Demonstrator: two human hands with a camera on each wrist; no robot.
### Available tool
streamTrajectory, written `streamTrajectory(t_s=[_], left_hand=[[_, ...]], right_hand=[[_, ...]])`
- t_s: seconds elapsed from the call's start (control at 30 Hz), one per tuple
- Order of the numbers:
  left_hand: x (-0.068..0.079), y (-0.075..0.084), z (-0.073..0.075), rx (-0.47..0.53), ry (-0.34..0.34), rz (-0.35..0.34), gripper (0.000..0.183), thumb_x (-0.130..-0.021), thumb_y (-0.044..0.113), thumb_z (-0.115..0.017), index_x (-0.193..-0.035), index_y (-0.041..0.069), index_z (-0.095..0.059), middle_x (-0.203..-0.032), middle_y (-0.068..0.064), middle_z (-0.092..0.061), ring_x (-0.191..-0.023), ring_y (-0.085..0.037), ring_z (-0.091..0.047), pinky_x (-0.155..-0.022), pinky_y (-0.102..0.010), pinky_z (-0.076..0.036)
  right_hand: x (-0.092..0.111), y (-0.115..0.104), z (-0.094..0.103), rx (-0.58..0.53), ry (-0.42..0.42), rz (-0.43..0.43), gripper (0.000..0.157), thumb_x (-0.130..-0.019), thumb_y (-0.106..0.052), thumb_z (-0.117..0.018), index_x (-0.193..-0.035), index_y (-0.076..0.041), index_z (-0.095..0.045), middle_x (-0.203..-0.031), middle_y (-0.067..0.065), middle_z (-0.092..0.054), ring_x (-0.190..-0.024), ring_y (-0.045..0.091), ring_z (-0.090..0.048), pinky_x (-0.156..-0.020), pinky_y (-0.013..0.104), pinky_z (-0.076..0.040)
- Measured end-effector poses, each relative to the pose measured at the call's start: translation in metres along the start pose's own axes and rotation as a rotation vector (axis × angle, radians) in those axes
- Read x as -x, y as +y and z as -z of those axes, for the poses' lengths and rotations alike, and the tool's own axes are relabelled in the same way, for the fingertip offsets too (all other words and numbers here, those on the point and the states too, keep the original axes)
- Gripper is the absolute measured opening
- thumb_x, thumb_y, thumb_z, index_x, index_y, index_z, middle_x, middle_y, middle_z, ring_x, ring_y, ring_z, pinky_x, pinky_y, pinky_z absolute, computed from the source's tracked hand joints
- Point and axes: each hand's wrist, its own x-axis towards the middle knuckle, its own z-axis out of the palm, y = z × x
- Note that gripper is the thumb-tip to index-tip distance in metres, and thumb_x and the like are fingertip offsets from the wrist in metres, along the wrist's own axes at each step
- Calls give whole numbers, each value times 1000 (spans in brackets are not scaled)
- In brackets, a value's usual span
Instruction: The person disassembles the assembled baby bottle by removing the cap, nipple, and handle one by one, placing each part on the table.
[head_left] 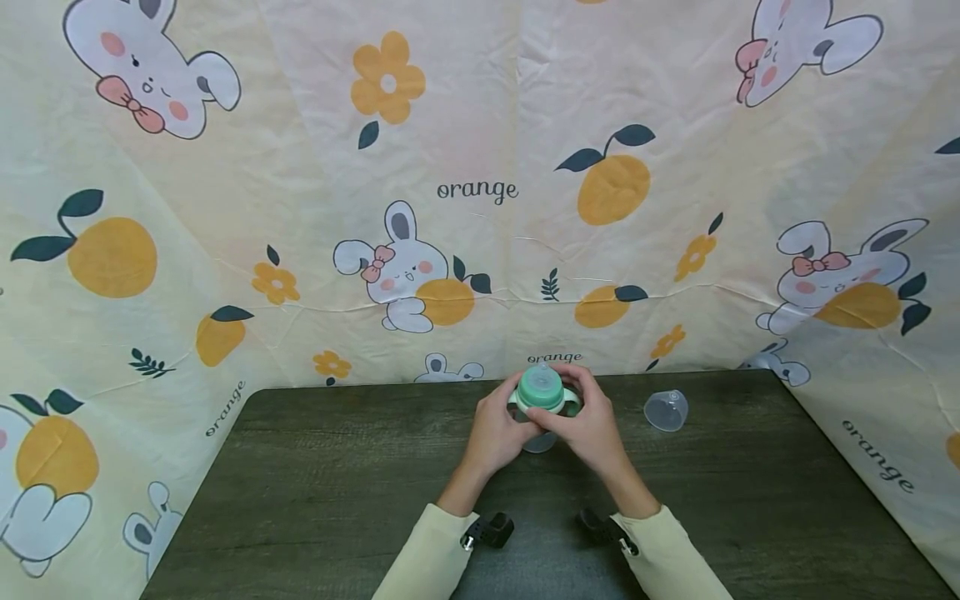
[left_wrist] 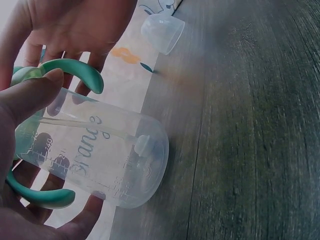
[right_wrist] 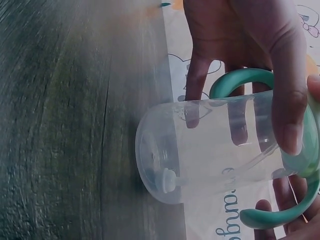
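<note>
Between both hands is a clear baby bottle [left_wrist: 112, 145] with a green collar [head_left: 540, 388] and a translucent top. Two green handles [left_wrist: 75, 70] curve out from its sides. Inside, a thin straw ends in a whitish weight [right_wrist: 169, 180] near the base. My left hand [head_left: 495, 423] holds the collar and handle area from the left, its thumb across the front. From the right, my right hand [head_left: 588, 421] grips the same part, thumb on the collar and fingers behind the bottle. Whether the base touches the table cannot be told.
A clear, dome-like cap [head_left: 666, 411] lies on the dark wood table [head_left: 337, 492], right of the hands near the back edge. Behind the table hangs a cloth [head_left: 300, 192] printed with rabbits and oranges. Both wrists wear black straps with small devices [head_left: 495, 530].
</note>
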Motion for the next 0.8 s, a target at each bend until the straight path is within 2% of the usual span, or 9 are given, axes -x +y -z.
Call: streamTrajectory(t_s=[0.13, 0.33, 0.57, 0.8], left_hand=[[0, 0, 1, -1, 1, -4, 70, -88, 16, -93, -152, 9, -64, -142, -10, -71, -130, -29, -67, -108, -55, -54], [0, 1, 1, 2, -1, -5, 70, -89, 14, -92, -152, 7, -63, -143, -11, -71, -131, -29, -67, -109, -55, -53], [0, 2, 1, 15, -1, 5, 70, -89, 14, -92, -152, 8, -63, -143, -10, -71, -130, -28, -67, -108, -55, -53], [0, 1, 1, 8, 4, 2, 69, -89, 16, -92, -152, 8, -64, -142, -9, -71, -130, -28, -67, -108, -55, -53]], right_hand=[[0, 0, 0, 6, 1, -10, 73, -89, -7, -93, -151, -1, -55, -148, 13, -64, -135, 28, -59, -110, 49, -46], [0, 2, -1, 23, 8, -30, 73, -88, -7, -94, -150, 0, -56, -147, 15, -63, -135, 31, -59, -111, 55, -45], [-1, 3, 0, 21, 5, -30, 69, -89, -9, -93, -149, -6, -60, -145, 14, -65, -132, 28, -60, -110, 52, -46], [-1, 4, 2, 39, -6, 6, 65, -91, -7, -91, -149, -6, -62, -143, 14, -67, -128, 27, -61, -109, 48, -46]])
